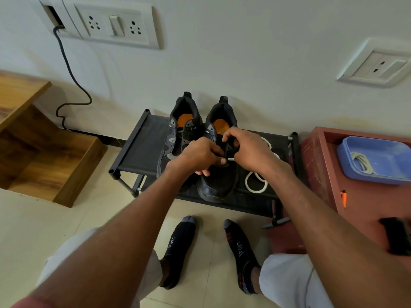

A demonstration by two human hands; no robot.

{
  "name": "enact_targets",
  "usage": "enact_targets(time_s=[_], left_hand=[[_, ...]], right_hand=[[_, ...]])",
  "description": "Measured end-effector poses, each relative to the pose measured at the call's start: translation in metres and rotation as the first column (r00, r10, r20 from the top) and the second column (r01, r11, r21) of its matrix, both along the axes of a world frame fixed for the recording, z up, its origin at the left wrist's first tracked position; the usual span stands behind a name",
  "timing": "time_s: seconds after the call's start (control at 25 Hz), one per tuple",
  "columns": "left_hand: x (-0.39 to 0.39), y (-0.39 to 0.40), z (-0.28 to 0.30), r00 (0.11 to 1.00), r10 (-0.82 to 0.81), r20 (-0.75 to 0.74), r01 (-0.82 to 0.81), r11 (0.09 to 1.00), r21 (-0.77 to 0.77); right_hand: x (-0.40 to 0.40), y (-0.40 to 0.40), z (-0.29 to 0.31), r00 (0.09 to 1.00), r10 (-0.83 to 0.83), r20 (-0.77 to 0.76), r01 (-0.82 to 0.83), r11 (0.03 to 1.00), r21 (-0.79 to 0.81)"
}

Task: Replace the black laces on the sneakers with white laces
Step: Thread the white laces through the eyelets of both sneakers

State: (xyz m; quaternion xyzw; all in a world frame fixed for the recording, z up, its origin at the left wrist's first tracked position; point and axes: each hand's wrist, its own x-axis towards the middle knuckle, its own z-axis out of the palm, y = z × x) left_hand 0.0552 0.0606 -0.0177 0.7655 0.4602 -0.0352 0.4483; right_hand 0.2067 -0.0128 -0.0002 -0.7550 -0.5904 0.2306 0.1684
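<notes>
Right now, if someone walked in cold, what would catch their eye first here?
Both hands, left hand and right hand, meet over the right-side black sneaker on the low black shoe rack, pinching at its eyelet area. Beside that shoe, a white lace loops on the rack. At right, a blue tray holds more white cord on a reddish cabinet.

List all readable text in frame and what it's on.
"SPORT": left sock, along the top.
"SPORT": right sock, along the top.
Small white logo on the left sneaker's tongue: too blurred to read.
Small tag on the right sneaker's side: too small to read.
Wall sockets: no text visible.
</notes>
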Motion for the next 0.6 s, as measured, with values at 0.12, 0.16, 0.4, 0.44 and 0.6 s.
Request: enact_targets(time_s=[0.12, 0.16, 0.4, 0.44, 0.6], left_hand=[[0.002, 0.004, -0.004, 0.995, 0.085, 0.044, -0.084, 0.996, -0.032], [0.002, 0.004, -0.006, 0.993, 0.104, 0.052, -0.102, 0.994, -0.034], [0.003, 0.003, -0.010, 0.975, 0.200, 0.095, -0.195, 0.979, -0.056], [0.003, 0.002, -0.011, 0.967, 0.230, 0.107, -0.223, 0.972, -0.074], [0.004, -0.002, -0.014, 0.939, 0.311, 0.148, -0.297, 0.949, -0.106]], right_hand=[[0.001, 0.000, 0.001, 0.999, 0.036, 0.030, -0.035, 0.999, -0.038], [0.001, 0.000, 0.001, 0.997, 0.061, 0.051, -0.058, 0.996, -0.063], [0.006, -0.002, 0.000, 0.994, 0.046, 0.104, -0.043, 0.999, -0.033], [0.007, -0.002, 0.000, 0.995, 0.031, 0.099, -0.028, 0.999, -0.031], [0.009, -0.004, 0.001, 0.998, 0.011, 0.070, -0.010, 1.000, -0.023]])
